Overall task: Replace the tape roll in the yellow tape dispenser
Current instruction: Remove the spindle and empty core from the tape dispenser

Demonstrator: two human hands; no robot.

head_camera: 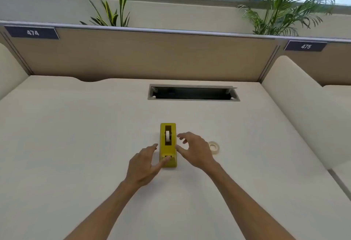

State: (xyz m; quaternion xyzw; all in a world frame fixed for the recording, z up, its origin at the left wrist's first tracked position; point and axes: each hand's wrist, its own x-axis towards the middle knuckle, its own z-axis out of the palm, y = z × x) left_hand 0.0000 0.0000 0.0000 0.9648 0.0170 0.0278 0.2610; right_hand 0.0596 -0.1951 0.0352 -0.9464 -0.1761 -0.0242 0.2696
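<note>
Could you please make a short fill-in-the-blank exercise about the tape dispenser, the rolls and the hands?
1. The tape dispenser on the desk is ____ in colour.
2. The spare tape roll lies on the desk beside the ____ hand.
3. The left hand has a finger at the dispenser's ____ end.

Missing words: yellow; right; near

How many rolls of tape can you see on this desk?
2. One tape roll sits upright inside the yellow tape dispenser. A loose roll lies flat on the desk, just past the right hand. None other shows.
</note>
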